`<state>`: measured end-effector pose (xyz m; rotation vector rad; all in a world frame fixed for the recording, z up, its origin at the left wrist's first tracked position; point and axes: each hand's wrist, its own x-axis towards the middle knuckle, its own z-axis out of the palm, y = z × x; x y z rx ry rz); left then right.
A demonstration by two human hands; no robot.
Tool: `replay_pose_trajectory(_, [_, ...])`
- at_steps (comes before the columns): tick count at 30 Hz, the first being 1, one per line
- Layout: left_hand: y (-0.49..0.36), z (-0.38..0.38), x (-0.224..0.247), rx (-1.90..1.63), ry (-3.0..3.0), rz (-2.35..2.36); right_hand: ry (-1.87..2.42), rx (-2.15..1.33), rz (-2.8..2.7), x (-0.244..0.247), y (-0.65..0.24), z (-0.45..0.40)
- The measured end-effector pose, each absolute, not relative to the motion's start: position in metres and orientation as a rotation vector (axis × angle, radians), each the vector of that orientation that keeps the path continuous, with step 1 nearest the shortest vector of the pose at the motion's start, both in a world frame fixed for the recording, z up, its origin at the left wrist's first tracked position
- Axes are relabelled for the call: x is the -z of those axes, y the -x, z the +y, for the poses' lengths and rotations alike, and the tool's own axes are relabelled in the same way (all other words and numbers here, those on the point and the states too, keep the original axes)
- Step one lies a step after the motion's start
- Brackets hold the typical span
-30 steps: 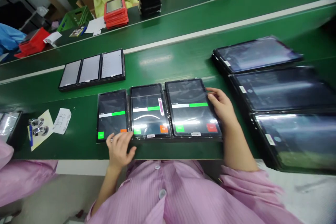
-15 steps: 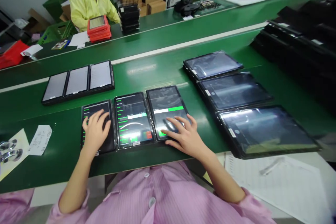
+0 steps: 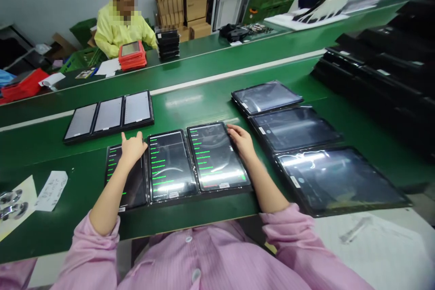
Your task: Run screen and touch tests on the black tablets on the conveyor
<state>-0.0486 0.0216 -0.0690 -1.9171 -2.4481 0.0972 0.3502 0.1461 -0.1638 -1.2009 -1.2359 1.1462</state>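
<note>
Three tablets lie side by side before me, their dark screens lined with green text: the left tablet (image 3: 131, 186), the middle tablet (image 3: 172, 163) and the right tablet (image 3: 212, 158). Over the upper part of the left one is my left hand (image 3: 133, 149), fingers apart and holding nothing; its fingertips are near the top edge, partly hidden. My right hand (image 3: 242, 145) touches the upper right edge of the right tablet, fingers bent loosely and not closed round it. Each tablet sits in a dark frame.
Three white-screened tablets (image 3: 108, 114) lie beyond on the left. Larger dark tablets (image 3: 288, 127) lie to the right, near black stacks (image 3: 384, 72). A person in yellow (image 3: 125, 31) sits across the green bench (image 3: 190, 99) by red cases (image 3: 132, 59). Left is a paper note (image 3: 51, 190).
Both hands have moved up, away from the lower screens to the tablets' upper parts. The coloured bars and blocks on the middle and right screens have given way to lists of green text.
</note>
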Motion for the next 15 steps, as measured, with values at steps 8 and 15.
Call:
replay_pose_trajectory(8, [0.039, 0.02, 0.062, 0.056, 1.953, -2.413, 1.203, -1.135, -1.249, 0.166, -0.351, 0.141])
replay_pose_trajectory(15, [-0.033, 0.055, 0.064, 0.224, 2.553, -2.092, 1.205, -1.118, -1.278, 0.167, -0.351, 0.139])
